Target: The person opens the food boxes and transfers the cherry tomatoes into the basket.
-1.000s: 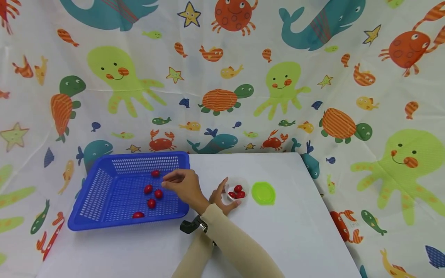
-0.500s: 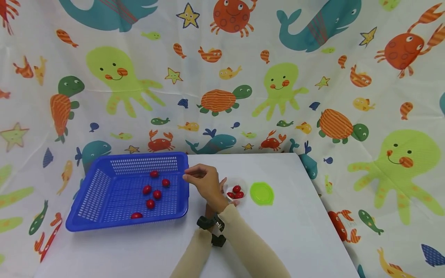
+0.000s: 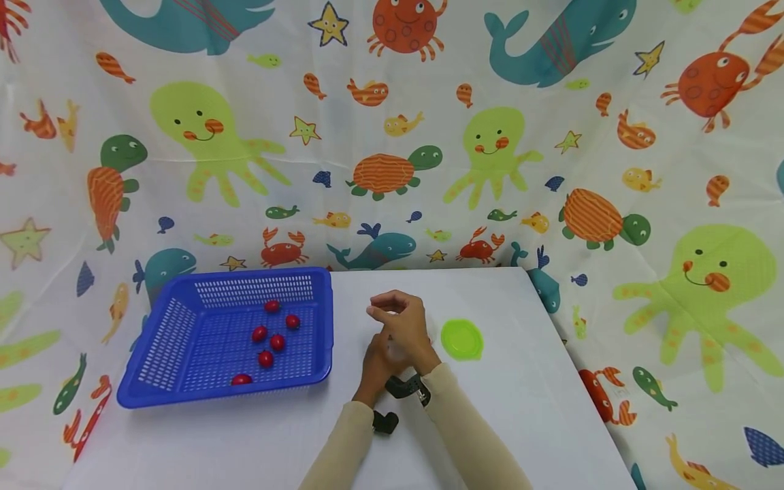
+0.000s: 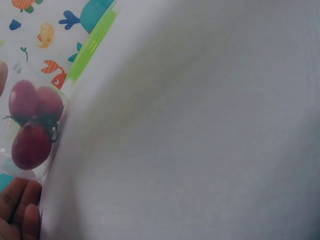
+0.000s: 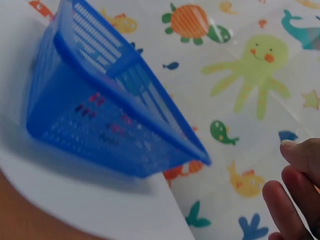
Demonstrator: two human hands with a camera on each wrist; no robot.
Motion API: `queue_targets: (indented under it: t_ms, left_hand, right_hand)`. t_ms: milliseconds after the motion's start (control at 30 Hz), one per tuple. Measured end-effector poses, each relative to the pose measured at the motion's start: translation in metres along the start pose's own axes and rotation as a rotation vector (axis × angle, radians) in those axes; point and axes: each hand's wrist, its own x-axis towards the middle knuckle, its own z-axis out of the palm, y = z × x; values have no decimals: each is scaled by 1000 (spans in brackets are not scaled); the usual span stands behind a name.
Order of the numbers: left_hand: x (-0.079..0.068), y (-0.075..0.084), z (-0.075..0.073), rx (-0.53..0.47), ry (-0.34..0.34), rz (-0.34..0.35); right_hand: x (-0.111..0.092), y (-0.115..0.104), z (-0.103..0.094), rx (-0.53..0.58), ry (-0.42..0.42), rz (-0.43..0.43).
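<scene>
My left hand (image 3: pixel 375 361) holds a small clear plastic container (image 4: pixel 7 152) from the side. Three red cherry tomatoes (image 4: pixel 31 147) with green stems lie inside it, plain in the left wrist view. Above the container, my right hand (image 3: pixel 409 327) covers most of it from the head camera. Its thumb and fingers are loosely bent, with nothing seen between them in the right wrist view. A blue plastic basket (image 3: pixel 184 393) stands to the left, with several cherry tomatoes (image 3: pixel 278 342) scattered on its floor.
A bright green lid (image 3: pixel 461 339) lies flat on the white table (image 3: pixel 527 408), right of the container. Behind the table hangs a curtain (image 3: pixel 245 224) printed with sea animals. The basket's raised rim borders the left side.
My right hand has moved right, from over the basket to above the container. Another tomato now lies in the basket. The left hand stays at the container.
</scene>
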Motion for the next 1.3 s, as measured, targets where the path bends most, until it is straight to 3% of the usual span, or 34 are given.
queue_targets:
  t_ms: [67,233,500,833,967,1100,1200,1300]
  left_hand:
    - [-4,6,-2,-46,-21,-43]
    - [-8,10,0,-95,-16,-77]
    - [-5,8,0,-116,19,-12]
    - [-5,6,0,-119,18,-3]
    - [-4,5,1,-108,13,-15]
    - [-3,5,2,-103,13,-20]
    - [-3,5,2,-102,8,-15]
    - [-4,5,2,-114,-3,-14]
  right_hand:
    - [0,6,-10,-24,20,11]
    - [-4,18,-30,-109,81,66]
    - [-12,37,-52,-191,144,181]
    - [-19,49,-62,-487,156,176]
    - [-20,50,-61,-660,89,125]
    - [-19,47,-61,-810,-43,70]
    - [-17,43,-63,-836,-168,65]
    - [-12,41,-69,-775,-290,78]
